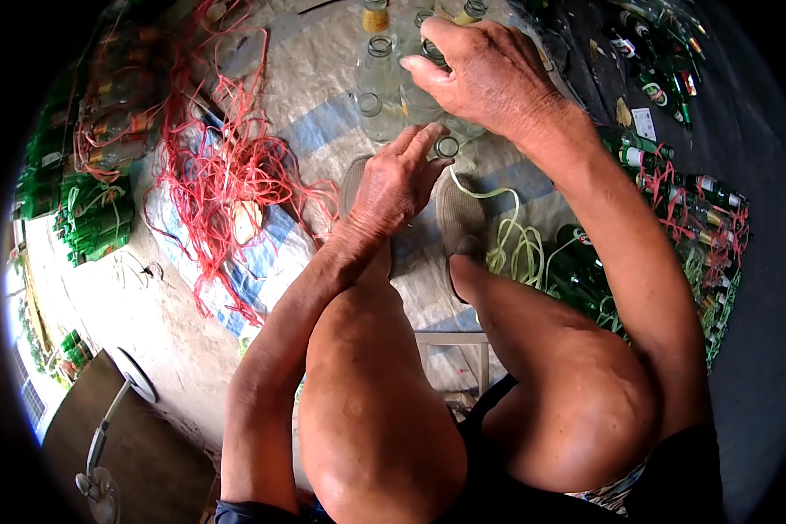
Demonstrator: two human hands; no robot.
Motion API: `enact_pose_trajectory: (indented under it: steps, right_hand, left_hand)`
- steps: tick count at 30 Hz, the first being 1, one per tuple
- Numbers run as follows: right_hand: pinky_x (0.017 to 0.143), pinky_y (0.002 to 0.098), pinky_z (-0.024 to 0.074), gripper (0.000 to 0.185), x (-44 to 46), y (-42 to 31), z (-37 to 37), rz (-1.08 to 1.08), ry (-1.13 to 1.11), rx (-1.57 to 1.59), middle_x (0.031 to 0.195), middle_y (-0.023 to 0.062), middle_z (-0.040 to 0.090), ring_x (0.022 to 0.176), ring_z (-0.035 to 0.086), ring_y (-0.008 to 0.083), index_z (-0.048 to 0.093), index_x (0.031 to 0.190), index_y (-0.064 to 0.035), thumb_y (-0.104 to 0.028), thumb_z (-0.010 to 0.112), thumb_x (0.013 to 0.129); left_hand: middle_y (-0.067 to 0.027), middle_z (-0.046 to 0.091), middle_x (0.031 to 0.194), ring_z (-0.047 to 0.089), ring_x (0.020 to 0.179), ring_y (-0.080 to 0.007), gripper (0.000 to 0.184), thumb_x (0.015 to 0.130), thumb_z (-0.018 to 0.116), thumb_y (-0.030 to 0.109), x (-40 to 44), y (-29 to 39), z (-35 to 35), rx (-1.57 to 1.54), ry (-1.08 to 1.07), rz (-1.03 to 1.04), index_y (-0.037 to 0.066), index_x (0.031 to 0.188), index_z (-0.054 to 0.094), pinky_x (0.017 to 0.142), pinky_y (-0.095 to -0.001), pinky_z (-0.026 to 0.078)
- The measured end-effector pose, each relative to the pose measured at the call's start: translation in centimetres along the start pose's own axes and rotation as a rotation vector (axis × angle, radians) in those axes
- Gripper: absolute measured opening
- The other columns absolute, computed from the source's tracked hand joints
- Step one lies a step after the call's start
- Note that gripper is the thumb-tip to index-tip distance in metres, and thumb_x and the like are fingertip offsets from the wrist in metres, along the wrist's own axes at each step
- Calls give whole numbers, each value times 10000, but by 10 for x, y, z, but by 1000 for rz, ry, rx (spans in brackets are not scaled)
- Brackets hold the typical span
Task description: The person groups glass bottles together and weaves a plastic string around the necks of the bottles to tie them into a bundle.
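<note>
Several clear glass bottles (379, 74) stand close together on the ground sheet in front of my feet. My right hand (480, 74) is over the back of the group, thumb and forefinger apart at a bottle's mouth. Nearer to me, my left hand (400, 175) curls beside the mouth of the front bottle (446, 147); its fingertips touch or nearly touch the rim, and its palm side is hidden. A pale yellow-green string (506, 196) runs from beside that bottle to a loose coil near my right shoe.
Tangled red string (244, 175) lies on a blue-and-white sheet (275, 240) at the left. Bundled green bottles (96, 218) stand beyond it. More green bottles (703, 188) lie along the right. My shoes (463, 214) are just behind the clear bottles. A fan (105, 489) is at the lower left.
</note>
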State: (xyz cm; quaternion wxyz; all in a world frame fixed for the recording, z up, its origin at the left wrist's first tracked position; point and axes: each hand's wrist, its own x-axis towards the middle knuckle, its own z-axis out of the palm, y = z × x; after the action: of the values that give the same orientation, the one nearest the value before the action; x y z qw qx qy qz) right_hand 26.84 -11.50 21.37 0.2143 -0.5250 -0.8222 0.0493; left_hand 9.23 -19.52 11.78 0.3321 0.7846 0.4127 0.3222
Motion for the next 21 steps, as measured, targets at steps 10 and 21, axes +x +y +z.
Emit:
enact_pose_trajectory:
  steps: [10, 21]
  right_hand:
    - [576, 487, 507, 256, 0, -5, 2, 90, -177, 75, 737, 221, 655, 663, 664, 369, 625, 1109, -26, -210, 694, 944]
    - [593, 440, 522, 247, 6, -4, 4, -29, -222, -101, 733, 177, 675, 679, 665, 302, 665, 1094, -30, -227, 703, 949]
  left_hand:
    - [-184, 657, 1063, 658, 837, -372, 440, 940, 749, 119, 2, -1, 2, -8, -22, -26, 32, 1343, 598, 763, -444, 547]
    - [-208, 661, 1103, 691, 882, -359, 440, 945, 753, 135, 7, -4, 3, -26, 1, -23, 11, 1336, 595, 780, -426, 560]
